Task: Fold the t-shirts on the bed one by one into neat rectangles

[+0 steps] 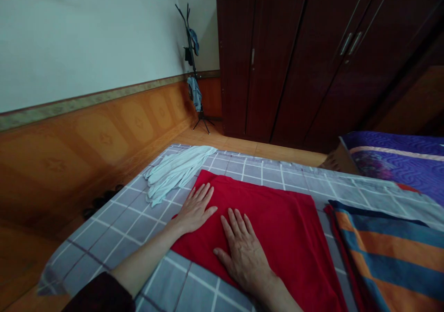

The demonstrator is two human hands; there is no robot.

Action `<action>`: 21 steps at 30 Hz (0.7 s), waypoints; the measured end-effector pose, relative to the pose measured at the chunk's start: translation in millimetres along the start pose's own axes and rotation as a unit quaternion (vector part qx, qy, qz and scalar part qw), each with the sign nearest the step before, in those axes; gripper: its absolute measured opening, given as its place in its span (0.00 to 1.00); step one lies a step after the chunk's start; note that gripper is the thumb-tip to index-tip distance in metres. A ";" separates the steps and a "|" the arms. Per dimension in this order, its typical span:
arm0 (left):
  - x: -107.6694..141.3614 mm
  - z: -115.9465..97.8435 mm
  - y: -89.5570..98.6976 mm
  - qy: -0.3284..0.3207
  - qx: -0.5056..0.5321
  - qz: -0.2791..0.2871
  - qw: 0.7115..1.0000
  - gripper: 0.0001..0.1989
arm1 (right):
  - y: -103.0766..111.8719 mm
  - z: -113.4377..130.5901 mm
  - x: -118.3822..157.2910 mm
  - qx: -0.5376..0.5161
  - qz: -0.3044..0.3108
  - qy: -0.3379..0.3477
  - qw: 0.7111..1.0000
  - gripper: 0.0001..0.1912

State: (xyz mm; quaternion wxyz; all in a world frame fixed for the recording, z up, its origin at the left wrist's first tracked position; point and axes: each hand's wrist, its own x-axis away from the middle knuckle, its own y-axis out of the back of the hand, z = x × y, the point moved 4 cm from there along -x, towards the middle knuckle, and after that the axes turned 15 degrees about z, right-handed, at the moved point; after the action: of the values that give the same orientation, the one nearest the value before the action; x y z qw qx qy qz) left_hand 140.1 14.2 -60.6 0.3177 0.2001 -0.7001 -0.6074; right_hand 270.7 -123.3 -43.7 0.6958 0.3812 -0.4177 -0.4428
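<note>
A red cloth [280, 219] lies flat in a folded, roughly rectangular shape on a grey bed cover with white grid lines [114, 224]. My left hand [196, 209] rests palm down near its left edge, fingers spread. Further right, my right hand [243, 252] also presses flat on the red cloth, with its thumb out to the left. Neither hand grips anything. Beyond my left hand, a crumpled pale blue cloth [176, 171] lies on the cover. At the right, striped blue and orange fabric [395, 252] lies folded over something red.
Dark wooden wardrobes [277, 62] stand beyond the bed. A black coat rack [194, 66] with hanging items is in the corner. Purple bedding [402, 159] is at the right. Dark objects [100, 201], perhaps shoes, are on the floor at left.
</note>
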 end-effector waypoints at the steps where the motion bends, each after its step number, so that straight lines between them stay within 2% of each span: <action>1: -1.8 8.2 -0.8 0.016 0.003 0.003 1.000 0.32 | -0.5 -0.6 -0.2 -0.005 -0.003 0.002 1.000 0.38; 4: -7.6 29.8 3.9 0.075 0.003 0.001 0.997 0.31 | -2.3 -2.4 -0.9 -0.012 -0.013 0.007 1.000 0.38; 6: -14.0 33.4 10.0 0.095 -0.004 -0.014 0.995 0.32 | -3.3 -3.0 -1.2 -0.014 -0.019 0.010 1.000 0.38; 11: -40.2 19.4 9.7 0.033 0.008 -0.020 0.999 0.33 | -2.4 -2.1 -0.9 -0.015 -0.016 0.006 1.000 0.38; 14: -51.9 27.6 5.8 0.044 0.015 -0.016 0.999 0.32 | 0.0 -0.8 -0.2 -0.018 -0.008 0.004 1.000 0.38; 18: -48.4 39.5 8.3 0.082 0.019 -0.021 0.996 0.32 | 2.2 -0.1 1.3 -0.022 -0.010 0.010 1.000 0.38; 21: -32.2 29.6 8.0 0.057 0.010 -0.027 0.998 0.31 | 2.6 -0.2 1.2 -0.022 -0.012 0.012 1.000 0.38</action>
State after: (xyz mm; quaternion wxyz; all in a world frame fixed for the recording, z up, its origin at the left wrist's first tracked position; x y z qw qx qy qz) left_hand 143.7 58.5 -61.1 0.3384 0.2561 -0.6814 -0.5963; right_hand 272.0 -123.5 -41.2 0.7039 0.3758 -0.3946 -0.4557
